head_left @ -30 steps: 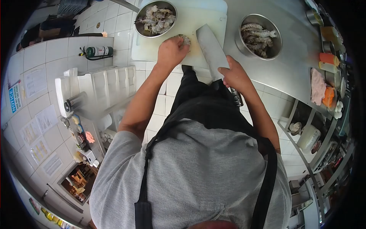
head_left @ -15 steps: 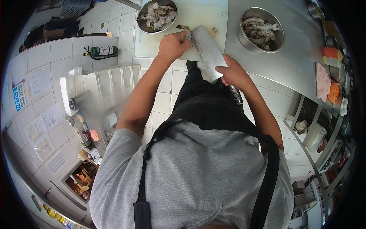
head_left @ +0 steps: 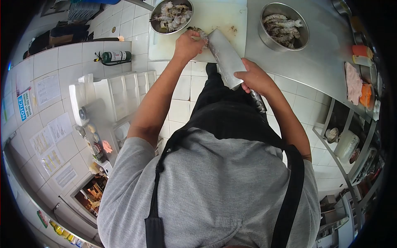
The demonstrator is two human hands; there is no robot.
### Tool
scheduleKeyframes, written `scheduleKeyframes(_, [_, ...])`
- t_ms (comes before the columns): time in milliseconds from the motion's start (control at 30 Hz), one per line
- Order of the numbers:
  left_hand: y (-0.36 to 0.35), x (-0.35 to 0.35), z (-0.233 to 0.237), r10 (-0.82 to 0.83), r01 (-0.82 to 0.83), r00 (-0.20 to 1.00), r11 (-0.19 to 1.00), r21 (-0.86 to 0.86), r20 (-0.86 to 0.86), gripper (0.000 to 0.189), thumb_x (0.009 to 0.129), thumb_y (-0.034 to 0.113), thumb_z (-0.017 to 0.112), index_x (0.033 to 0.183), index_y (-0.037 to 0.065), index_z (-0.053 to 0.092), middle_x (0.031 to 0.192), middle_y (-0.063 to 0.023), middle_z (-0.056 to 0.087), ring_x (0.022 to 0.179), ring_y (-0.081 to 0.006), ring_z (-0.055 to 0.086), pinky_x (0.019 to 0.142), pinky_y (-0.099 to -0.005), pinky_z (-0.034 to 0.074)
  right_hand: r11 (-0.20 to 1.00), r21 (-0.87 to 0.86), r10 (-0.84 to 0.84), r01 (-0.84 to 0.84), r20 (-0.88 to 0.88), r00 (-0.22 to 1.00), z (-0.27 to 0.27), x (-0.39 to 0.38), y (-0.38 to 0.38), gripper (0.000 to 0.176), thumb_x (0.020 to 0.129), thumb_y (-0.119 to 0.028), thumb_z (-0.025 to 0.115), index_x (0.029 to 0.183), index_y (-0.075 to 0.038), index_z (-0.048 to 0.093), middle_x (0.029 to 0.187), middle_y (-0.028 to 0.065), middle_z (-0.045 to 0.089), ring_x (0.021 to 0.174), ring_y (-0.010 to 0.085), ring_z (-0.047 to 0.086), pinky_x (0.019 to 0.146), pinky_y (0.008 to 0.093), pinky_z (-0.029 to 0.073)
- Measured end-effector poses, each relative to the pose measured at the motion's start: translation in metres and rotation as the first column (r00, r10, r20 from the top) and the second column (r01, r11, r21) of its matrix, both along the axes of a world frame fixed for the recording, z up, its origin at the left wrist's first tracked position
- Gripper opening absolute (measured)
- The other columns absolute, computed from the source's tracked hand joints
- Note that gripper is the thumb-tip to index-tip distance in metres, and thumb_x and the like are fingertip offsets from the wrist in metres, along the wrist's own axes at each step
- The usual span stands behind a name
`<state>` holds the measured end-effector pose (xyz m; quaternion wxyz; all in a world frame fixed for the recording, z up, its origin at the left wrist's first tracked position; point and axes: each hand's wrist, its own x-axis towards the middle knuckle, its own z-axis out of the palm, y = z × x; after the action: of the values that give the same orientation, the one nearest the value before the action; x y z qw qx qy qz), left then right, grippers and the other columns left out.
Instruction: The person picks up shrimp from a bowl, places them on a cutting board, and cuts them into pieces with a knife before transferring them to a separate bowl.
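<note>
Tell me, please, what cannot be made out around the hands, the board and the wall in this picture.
All in the head view:
Shrimp at the left hand: partly hidden by that hand.
Cleaver handle: front part covered by the right hand.
Cutting board: far edge cut off by the frame's top.
Heaped shrimp in the right metal bowl: lower ones hidden by those on top.
Papers on the tiled wall: print too small to read.

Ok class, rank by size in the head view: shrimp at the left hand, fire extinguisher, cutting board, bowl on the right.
1. Cutting board
2. Bowl on the right
3. Fire extinguisher
4. Shrimp at the left hand, partly covered
</note>
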<state>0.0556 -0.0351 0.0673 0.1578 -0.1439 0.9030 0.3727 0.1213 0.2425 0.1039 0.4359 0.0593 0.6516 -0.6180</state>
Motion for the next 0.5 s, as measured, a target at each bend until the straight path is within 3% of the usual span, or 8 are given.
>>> scheduleKeyframes(133, [-0.003, 0.004, -0.024, 0.151, -0.155, 0.988, 0.971, 0.182, 0.035, 0.050, 0.086, 0.022, 0.090, 0.121, -0.002, 0.063, 0.088, -0.0137, 0.076, 0.069, -0.0179, 0.073, 0.058, -0.0295, 0.055, 0.999, -0.049, -0.017, 0.018, 0.012, 1.000, -0.008, 0.000, -0.002, 0.038, 0.098, -0.008, 0.063, 0.131, 0.008, 0.052, 0.082, 0.0105, 0.061, 0.050, 0.0145, 0.053, 0.044, 0.0339, 0.044])
scheduleKeyframes(200, [0.001, 0.007, -0.032, 0.342, -0.328, 0.939, 0.853, 0.406, 0.040, 0.046, 0.086, 0.018, 0.090, 0.117, 0.001, 0.059, 0.089, -0.0121, 0.072, 0.063, -0.0176, 0.067, 0.050, -0.0268, 0.047, 0.999, -0.030, -0.023, 0.024, 0.020, 1.000, -0.008, -0.001, -0.005, 0.042, 0.098, -0.009, 0.064, 0.134, 0.008, 0.051, 0.081, 0.0108, 0.061, 0.050, 0.0149, 0.054, 0.044, 0.0341, 0.044])
scheduleKeyframes(333, [0.011, 0.011, -0.026, 0.413, -0.430, 0.900, 0.788, 0.440, 0.138, 0.041, 0.088, 0.016, 0.089, 0.110, 0.005, 0.056, 0.088, -0.0105, 0.071, 0.060, -0.0154, 0.064, 0.046, -0.0273, 0.041, 0.998, -0.039, -0.041, 0.041, -0.017, 0.999, -0.026, -0.002, -0.015, 0.041, 0.097, -0.010, 0.064, 0.132, 0.008, 0.051, 0.080, 0.0104, 0.060, 0.050, 0.0152, 0.054, 0.044, 0.0341, 0.044])
scheduleKeyframes(400, [0.017, 0.014, -0.023, 0.493, -0.534, 0.841, 0.694, 0.483, 0.222, 0.040, 0.088, 0.015, 0.089, 0.105, 0.008, 0.053, 0.083, -0.0084, 0.069, 0.058, -0.0145, 0.062, 0.044, -0.0284, 0.038, 0.997, -0.027, -0.069, 0.068, -0.039, 0.997, -0.033, -0.003, -0.020, 0.042, 0.096, -0.010, 0.064, 0.131, 0.009, 0.050, 0.077, 0.0111, 0.060, 0.050, 0.0171, 0.056, 0.044, 0.0355, 0.045])
scheduleKeyframes(500, [0.014, 0.014, -0.026, 0.473, -0.512, 0.855, 0.713, 0.478, 0.211, 0.041, 0.088, 0.015, 0.088, 0.105, 0.008, 0.052, 0.083, -0.0085, 0.070, 0.057, -0.0155, 0.063, 0.044, -0.0286, 0.039, 0.998, 0.057, -0.025, 0.031, -0.089, 0.996, -0.038, -0.007, -0.022, 0.048, 0.096, -0.011, 0.064, 0.136, 0.010, 0.048, 0.075, 0.0127, 0.061, 0.052, 0.0194, 0.058, 0.046, 0.0375, 0.047])
